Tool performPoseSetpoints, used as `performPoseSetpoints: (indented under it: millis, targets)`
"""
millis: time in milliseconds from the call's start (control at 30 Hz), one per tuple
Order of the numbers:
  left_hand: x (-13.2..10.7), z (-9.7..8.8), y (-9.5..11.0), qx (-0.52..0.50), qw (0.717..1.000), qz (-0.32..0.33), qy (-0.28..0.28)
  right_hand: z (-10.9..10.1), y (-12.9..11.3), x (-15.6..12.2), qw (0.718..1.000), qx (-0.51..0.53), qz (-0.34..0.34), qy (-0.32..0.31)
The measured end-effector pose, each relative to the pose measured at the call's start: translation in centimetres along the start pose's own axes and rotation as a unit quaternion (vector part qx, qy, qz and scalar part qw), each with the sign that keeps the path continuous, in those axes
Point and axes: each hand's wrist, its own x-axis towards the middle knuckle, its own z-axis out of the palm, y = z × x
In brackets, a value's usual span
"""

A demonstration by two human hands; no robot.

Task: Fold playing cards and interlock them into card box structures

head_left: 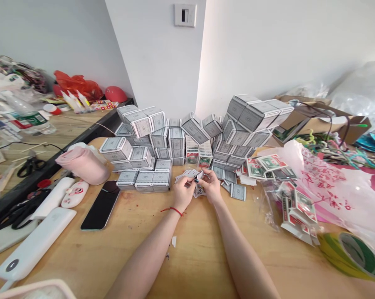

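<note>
White cards (200,175), printed faces showing, loosely fanned; left hand (183,193), right hand (211,187): grip narrow, pinching cards.

Forearms (146,257) stretched forward, left grip (184,192) beside right grip (211,188), fingers (208,175) bent

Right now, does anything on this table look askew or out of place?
Yes: two card stacks at the middle back sit tilted while many others lie flat, and a stray white scrap lies on the table.
</note>
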Motion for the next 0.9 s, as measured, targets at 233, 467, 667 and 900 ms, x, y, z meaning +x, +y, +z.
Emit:
performPoseSetpoints:
  millis: [233,467,667,900]
  targets:
    - [0.14,-0.46,0.35,-0.026,0.998,0.047,-0.045,0.11,0.26,-0.12,0.999,0.000,-0.011,0.032]
    - [-0.18,0.29,0.57,-0.014,0.989,0.112,-0.091,-0.16,0.22,0.39,0.995,0.065,-0.005,0.082]
    - [-0.05,0.35,0.52,0.028,0.987,0.143,-0.075,0.08,0.09,0.41,0.995,0.077,-0.006,0.071]
    - [0.00,0.15,0.54,0.030,0.985,0.156,-0.063,-0.05,0.43,0.53,0.997,0.047,0.006,0.062]
